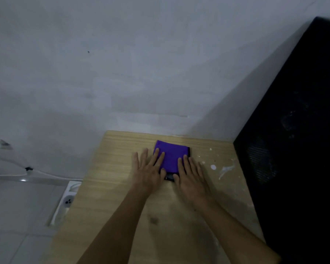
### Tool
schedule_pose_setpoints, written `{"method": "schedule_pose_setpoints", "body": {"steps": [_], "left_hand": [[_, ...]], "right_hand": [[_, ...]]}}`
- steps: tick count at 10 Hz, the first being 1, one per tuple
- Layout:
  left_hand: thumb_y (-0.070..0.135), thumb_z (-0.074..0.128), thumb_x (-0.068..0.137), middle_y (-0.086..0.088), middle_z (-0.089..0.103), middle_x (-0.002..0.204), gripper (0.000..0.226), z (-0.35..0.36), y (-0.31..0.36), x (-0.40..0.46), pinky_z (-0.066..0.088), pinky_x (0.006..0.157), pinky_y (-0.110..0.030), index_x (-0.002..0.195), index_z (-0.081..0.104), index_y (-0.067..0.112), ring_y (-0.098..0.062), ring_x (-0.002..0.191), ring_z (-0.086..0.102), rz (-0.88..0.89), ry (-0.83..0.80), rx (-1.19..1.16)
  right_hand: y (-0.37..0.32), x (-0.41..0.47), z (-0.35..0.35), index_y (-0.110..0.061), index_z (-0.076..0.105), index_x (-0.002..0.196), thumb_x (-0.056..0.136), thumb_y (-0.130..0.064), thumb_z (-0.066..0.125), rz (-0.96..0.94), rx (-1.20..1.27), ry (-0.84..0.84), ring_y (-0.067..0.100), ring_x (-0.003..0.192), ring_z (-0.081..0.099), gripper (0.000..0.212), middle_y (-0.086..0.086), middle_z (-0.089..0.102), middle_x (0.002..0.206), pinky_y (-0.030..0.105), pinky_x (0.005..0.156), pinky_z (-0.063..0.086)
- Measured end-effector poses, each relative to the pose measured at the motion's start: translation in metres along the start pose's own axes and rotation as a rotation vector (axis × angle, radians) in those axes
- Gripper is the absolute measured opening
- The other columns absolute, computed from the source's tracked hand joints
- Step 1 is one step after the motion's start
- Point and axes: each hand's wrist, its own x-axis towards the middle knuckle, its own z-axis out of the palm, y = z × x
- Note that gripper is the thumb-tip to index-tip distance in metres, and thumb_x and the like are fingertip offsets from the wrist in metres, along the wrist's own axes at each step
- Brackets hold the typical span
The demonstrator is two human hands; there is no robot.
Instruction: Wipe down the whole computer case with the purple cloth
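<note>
Two bare hands press a folded purple cloth (171, 156) flat on a wooden table (111, 187).

Nearest the cloth's front edge, the left hand (148, 169) and right hand (191, 176) lie palm-down with fingers straight and spread, fingertips resting on the fabric. Right of the cloth, white paint spots (213, 167) mark the wood; beyond them stands the black computer case (297, 130). Behind the cloth rises a grey wall (122, 63).

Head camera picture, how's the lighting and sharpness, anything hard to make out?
Head view: dim and bluish overall, slightly soft. The black computer case at right is nearly featureless in shadow. The purple cloth stays vivid on the wooden table; both the left hand and the right hand lie flat on it. Wide-angle distortion slants the table edges.
</note>
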Motion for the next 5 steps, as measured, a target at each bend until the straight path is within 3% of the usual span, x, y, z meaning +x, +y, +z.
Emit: {"method": "schedule_pose_setpoints", "body": {"steps": [1,2,3,4,5], "left_hand": [[0.058,-0.013,0.082,0.007,-0.011,0.168,0.081,-0.002,-0.003,0.004,-0.011,0.119,-0.059,0.159,-0.004,0.034,-0.031,0.154,-0.01,-0.014,0.004,-0.026],[0.061,-0.02,0.075,0.004,-0.013,0.168,0.09,0.001,-0.004,-0.001,-0.008,0.121,-0.059,0.159,-0.006,0.032,-0.031,0.154,-0.011,0.004,-0.023,-0.066],[0.065,-0.021,0.074,0.003,-0.012,0.168,0.093,-0.004,-0.003,-0.007,-0.008,0.121,-0.058,0.159,-0.005,0.031,-0.031,0.154,-0.011,-0.008,-0.048,-0.064],[0.067,-0.017,0.074,0.004,-0.003,0.169,0.096,-0.019,-0.005,-0.011,-0.008,0.12,-0.056,0.16,0.002,0.028,-0.03,0.155,-0.009,-0.037,-0.036,-0.084],[0.063,0.003,0.089,0.006,0.014,0.167,0.081,-0.056,-0.011,-0.02,-0.006,0.121,-0.054,0.159,0.02,0.027,-0.029,0.155,-0.002,-0.009,-0.035,-0.107]], "right_hand": [[0.0,0.012,0.002,-0.002,0.067,0.128,0.089,-0.043,0.036,-0.021,-0.003,-0.003,0.036,0.122,0.063,0.064,0.02,0.064,0.133,0.047,0.105,0.028],[-0.003,0.004,-0.011,-0.003,0.043,0.149,0.09,-0.049,0.013,-0.003,-0.003,-0.029,0.036,0.143,0.042,0.081,0.02,0.039,0.156,0.045,0.119,0.016],[0.003,0.004,-0.024,-0.012,-0.002,0.161,0.096,-0.053,-0.003,-0.008,-0.023,-0.098,0.027,0.156,-0.005,0.076,0.011,-0.008,0.169,0.044,0.125,-0.006],[0.006,0.0,-0.042,-0.019,-0.004,0.162,0.109,-0.047,0.016,-0.015,0.032,-0.152,0.025,0.156,-0.01,0.063,0.007,-0.011,0.169,0.044,0.125,-0.006],[0.019,-0.008,-0.078,-0.02,0.0,0.162,0.109,-0.043,0.018,0.028,0.07,-0.103,0.025,0.156,-0.006,0.061,0.007,-0.003,0.17,0.043,0.125,-0.005]]}}
